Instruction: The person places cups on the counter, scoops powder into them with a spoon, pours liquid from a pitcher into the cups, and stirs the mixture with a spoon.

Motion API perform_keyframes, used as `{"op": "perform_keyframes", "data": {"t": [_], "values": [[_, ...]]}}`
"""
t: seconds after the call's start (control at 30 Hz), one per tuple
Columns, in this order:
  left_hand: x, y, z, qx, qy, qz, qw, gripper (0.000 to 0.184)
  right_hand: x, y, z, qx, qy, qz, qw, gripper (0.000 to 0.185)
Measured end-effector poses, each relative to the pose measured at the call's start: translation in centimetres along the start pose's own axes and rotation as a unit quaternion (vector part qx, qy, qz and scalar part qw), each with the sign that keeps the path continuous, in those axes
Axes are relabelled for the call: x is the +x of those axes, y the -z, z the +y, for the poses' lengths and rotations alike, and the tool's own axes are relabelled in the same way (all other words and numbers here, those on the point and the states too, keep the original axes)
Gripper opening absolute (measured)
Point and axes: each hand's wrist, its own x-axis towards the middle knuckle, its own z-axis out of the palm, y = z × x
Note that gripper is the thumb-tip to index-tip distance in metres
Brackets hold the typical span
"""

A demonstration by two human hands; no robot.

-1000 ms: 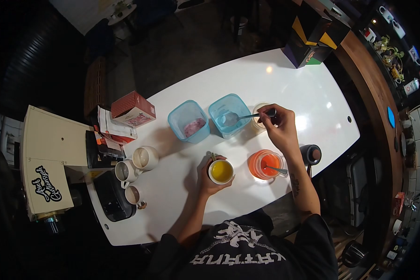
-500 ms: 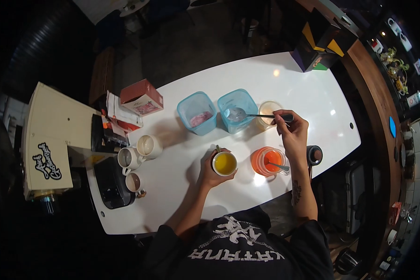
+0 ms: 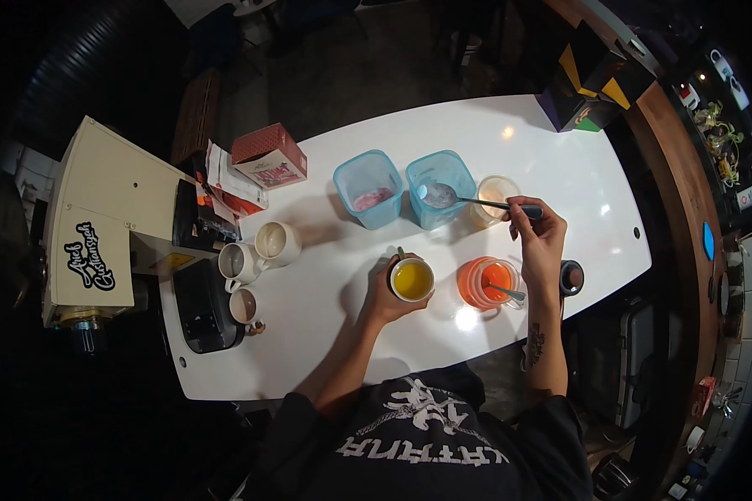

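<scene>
My left hand (image 3: 390, 307) is wrapped around a cup (image 3: 431, 282) of yellow liquid above the white table, with the cup's opening facing up. In my right hand (image 3: 543, 238), the fingers pinch the dark handle end of a spoon (image 3: 485, 203). The spoon's bowl is over the mouth of the right blue container (image 3: 443, 217); I cannot tell whether it touches what is inside. Left of that stands another blue container (image 3: 376, 215) with something pink at its bottom. A jar (image 3: 495, 180) with pale contents is beneath the spoon's handle. Nearer me stands a glass mug (image 3: 476, 292) of orange-red liquid, a second spoon (image 3: 507, 292) resting in it.
Several pale mugs (image 3: 277, 243) stand at the left, beside a cream machine (image 3: 129, 188) with a black tray (image 3: 200, 313). Behind them is a pink box (image 3: 267, 157). A dark round object (image 3: 571, 277) sits near my right forearm. A black box (image 3: 585, 88) occupies the far right corner.
The whole view has shifted slightly, so most things appear a little farther right. Both hands keep their holds on the cup and the spoon, and the spoon's bowl stays over the right blue container.
</scene>
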Motion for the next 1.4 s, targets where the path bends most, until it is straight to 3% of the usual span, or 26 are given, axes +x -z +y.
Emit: {"op": "perform_keyframes", "data": {"t": [1.4], "values": [[0.00, -0.18, -0.51, 0.060, -0.032, 0.016, 0.998, 0.055, -0.53, 0.37, -0.62, 0.054, 0.031, 0.016, 0.998, 0.018]]}}
